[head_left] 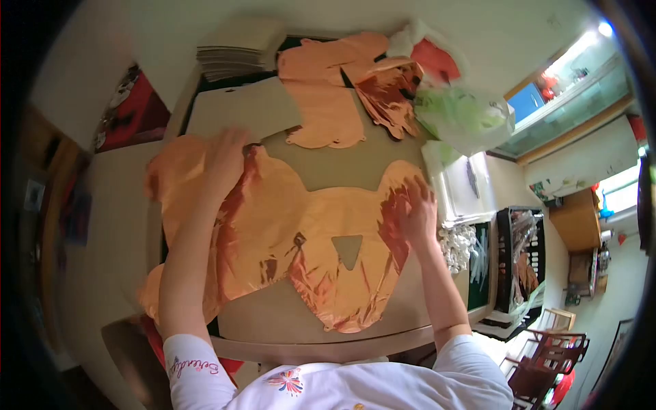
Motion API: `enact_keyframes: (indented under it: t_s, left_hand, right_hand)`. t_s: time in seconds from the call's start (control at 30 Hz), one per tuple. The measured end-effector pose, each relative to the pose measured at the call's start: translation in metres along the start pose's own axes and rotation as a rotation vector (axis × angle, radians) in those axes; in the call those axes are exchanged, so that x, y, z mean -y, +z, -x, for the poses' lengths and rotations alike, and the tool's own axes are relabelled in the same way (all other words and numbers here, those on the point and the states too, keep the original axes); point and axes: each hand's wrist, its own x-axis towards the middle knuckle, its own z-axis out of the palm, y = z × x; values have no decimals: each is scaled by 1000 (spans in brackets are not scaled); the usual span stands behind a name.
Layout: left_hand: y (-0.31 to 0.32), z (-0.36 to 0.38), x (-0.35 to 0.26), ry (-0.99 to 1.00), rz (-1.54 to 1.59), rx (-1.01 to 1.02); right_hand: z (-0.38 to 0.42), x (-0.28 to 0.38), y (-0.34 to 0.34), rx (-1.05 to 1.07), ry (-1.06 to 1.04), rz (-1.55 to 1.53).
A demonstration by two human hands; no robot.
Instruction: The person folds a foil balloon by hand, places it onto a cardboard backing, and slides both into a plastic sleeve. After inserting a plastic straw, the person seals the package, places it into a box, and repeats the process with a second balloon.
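A large flat sheet of shiny copper-coloured foil (pixel 335 212), cut in a rounded shape with a triangular hole, lies across the table. My left hand (pixel 229 154) is on its upper left part, near a grey card (pixel 249 109); it is blurred and its fingers are hard to make out. My right hand (pixel 418 208) rests on the foil's right lobe with its fingers spread. The foil is creased beside both hands. More copper foil pieces (pixel 321 82) lie at the far side of the table.
A stack of grey cards (pixel 236 55) is at the back left. Green and white plastic bags (pixel 465 116) lie at the back right, above clear plastic sheets (pixel 465 184) and white ties (pixel 458 247). A black crate (pixel 521 263) stands at the right.
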Motion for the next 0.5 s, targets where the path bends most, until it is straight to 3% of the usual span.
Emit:
enact_keyframes:
  t_s: [0.03,0.1,0.17,0.23,0.37,0.5]
  left_hand:
    - [-5,2,-10,34,-14,-78]
    - [-23,23,-49,52,229,22]
    - [-38,61,-92,-36,267,384]
    - [-35,96,-119,103,226,420]
    - [-23,121,-136,154,40,427]
    - [-18,117,-134,114,28,472]
  right_hand:
    - [-10,-11,-4,-35,60,2]
    - [-23,-23,-8,14,138,130]
    - [-32,-30,-7,93,179,190]
    - [-36,-32,-3,207,185,191]
    - [-50,-40,13,11,79,297]
    - [-108,-40,20,-69,-17,-3]
